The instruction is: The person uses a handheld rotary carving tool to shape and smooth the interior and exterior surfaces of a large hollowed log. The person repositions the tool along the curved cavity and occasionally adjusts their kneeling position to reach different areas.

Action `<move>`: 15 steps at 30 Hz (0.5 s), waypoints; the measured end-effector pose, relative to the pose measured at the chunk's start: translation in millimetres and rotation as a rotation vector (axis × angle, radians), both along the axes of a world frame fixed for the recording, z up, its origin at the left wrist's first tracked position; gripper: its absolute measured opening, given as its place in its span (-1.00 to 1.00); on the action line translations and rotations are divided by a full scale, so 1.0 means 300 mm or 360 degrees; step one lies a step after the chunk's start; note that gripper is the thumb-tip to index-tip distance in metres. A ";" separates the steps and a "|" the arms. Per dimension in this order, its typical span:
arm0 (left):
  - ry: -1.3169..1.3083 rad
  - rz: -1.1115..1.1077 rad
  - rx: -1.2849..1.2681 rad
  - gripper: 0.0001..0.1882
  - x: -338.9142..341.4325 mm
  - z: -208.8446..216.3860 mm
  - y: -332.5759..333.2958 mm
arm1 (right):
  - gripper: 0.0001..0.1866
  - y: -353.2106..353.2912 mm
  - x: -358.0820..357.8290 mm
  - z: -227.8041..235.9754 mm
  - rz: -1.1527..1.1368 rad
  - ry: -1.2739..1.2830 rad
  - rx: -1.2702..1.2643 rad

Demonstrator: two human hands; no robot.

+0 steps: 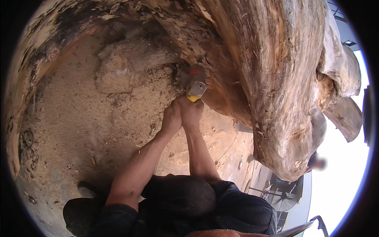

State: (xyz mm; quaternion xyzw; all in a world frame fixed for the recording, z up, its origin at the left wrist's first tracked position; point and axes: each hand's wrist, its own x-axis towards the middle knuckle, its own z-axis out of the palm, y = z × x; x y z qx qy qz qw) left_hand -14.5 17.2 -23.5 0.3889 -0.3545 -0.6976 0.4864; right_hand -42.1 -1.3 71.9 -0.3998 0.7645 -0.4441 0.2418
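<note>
My two hands are together at the middle, both arms stretched forward. My right hand [192, 111] is closed round the rear of a dusty grey power tool [197, 87] with a yellow part and a red band; it looks like an angle grinder. My left hand [172, 117] is closed too, pressed against the right one at the tool's near end. The tool's front points into a dark hollow at the foot of a big wooden trunk [276, 75]. Its working end is hidden, so I cannot tell whether it touches the wood.
Curved wood [51, 43] arches round the far and left sides. A rough wooden lump [122, 65] rises from the ground [98, 130], which is covered in sawdust. At the right stand a round fan [283, 201] and a person [314, 162], partly behind the trunk.
</note>
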 end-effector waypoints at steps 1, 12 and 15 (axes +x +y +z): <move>-0.0005 -0.0091 0.0087 -0.57 0.013 0.012 0.006 | -0.83 0.002 -0.008 -0.008 -0.0004 -0.0018 0.0023; 0.0046 -0.0127 0.0177 -0.47 -0.028 0.037 0.011 | -0.81 0.010 -0.066 -0.030 0.0049 0.0096 -0.0097; 0.0060 -0.0164 0.0220 -0.45 -0.017 0.021 0.024 | -0.80 0.026 -0.033 0.013 -0.0054 0.0080 0.0109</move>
